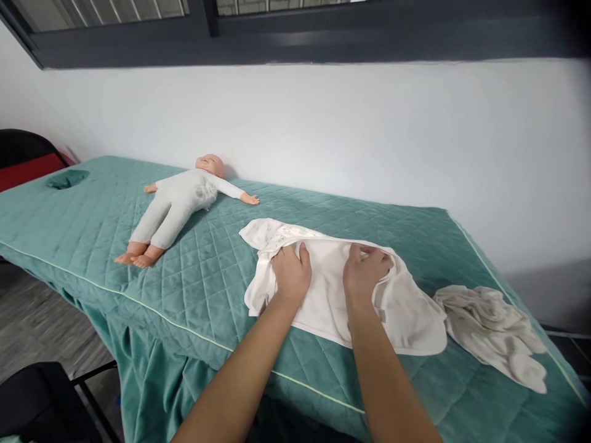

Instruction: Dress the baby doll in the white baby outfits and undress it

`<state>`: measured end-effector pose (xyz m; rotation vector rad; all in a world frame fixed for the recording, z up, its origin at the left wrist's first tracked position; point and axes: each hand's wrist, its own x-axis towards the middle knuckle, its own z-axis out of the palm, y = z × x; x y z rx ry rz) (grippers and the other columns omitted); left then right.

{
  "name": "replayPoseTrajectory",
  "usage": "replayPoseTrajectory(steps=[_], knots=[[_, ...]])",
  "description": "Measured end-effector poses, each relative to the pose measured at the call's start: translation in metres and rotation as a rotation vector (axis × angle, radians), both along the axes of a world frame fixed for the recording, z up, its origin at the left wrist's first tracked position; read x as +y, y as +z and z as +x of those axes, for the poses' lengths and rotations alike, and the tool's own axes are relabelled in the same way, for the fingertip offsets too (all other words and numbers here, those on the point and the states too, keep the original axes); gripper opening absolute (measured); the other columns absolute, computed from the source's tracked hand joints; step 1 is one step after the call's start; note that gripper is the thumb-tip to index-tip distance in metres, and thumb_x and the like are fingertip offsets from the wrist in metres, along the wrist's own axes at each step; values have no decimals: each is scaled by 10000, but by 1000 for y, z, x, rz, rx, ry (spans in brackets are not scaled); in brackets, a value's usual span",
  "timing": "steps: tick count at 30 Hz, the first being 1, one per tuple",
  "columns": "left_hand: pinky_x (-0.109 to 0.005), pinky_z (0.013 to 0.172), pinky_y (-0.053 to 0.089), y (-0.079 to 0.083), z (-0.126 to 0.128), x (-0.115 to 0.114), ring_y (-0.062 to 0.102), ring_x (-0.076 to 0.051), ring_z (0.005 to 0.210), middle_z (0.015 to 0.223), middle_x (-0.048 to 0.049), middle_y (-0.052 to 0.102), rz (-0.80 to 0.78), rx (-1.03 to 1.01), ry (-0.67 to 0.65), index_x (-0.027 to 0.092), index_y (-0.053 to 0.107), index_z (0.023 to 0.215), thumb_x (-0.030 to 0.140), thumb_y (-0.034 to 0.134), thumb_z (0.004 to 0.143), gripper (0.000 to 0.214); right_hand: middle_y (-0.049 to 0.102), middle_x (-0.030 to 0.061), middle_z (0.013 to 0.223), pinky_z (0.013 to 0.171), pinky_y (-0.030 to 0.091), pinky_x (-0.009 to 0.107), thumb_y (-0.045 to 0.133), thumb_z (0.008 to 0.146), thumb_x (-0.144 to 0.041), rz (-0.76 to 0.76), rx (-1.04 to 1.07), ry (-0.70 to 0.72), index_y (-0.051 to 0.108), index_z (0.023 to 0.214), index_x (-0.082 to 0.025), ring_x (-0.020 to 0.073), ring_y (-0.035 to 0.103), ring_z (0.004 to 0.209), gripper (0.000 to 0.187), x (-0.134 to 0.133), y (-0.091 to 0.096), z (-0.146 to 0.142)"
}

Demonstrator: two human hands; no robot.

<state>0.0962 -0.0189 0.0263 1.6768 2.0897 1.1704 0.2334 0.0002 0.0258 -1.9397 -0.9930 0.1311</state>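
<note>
A white baby garment [323, 295] with a faint print on its far sleeve lies spread on the green quilted bed cover. My left hand [292, 271] is at its left part, thumb raised and fingertips tucked under the fabric's upper edge. On the right part, my right hand [366, 271] has its fingers curled at the same edge, partly covered by cloth. Both hands seem to grip the garment, though the fingertips are partly hidden. Beyond my left hand, a baby doll [178, 200] in a white body suit lies on its back, arms spread and feet bare.
A crumpled off-white cloth [496, 329] lies on the right end of the bed [207, 295], beside the garment. The bed has a face hole at the far left. A white wall [346, 135] runs behind it, under a dark window frame [369, 37]. A black chair [46, 400] stands lower left.
</note>
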Motion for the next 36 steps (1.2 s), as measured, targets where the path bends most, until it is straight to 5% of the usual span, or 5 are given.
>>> replayPoseTrajectory(steps=[6,18,24,30,36], knots=[[-521,1099,397,2,2,-3,575,-370,1309,1234,-255,690,43,-4,-1,92,648,1179,368,391,1000,417,474,249,1429,1182,330,504,492,932,-437,132,-30,36,366,1426,-88,340,428,1389,618,-4,-2,-5],[-488,1108,425,20,1,7,622,-350,1263,1181,-216,729,-23,35,174,97,717,1128,352,375,1007,443,324,304,1530,1147,315,612,545,831,-382,60,-71,46,267,1489,-27,431,300,1453,798,-4,8,-14],[-430,991,503,35,11,50,702,-314,1100,1100,-183,754,-151,27,160,123,705,1106,333,420,986,374,320,294,1541,1078,386,613,523,847,-347,-149,-81,29,251,1534,-59,460,482,1298,793,20,22,-11],[-404,1018,495,21,14,103,680,-301,1159,1198,-175,733,-225,2,106,124,660,1202,320,446,979,366,309,283,1564,1106,378,561,527,856,-316,-258,-116,35,251,1554,-43,466,488,1304,799,66,19,-1],[-363,1025,489,9,14,125,665,-278,1195,1229,-195,716,-250,101,34,123,641,1230,357,378,1023,408,295,271,1586,1124,366,552,530,865,-312,-265,-192,77,222,1578,-79,449,441,1369,811,88,2,11]])
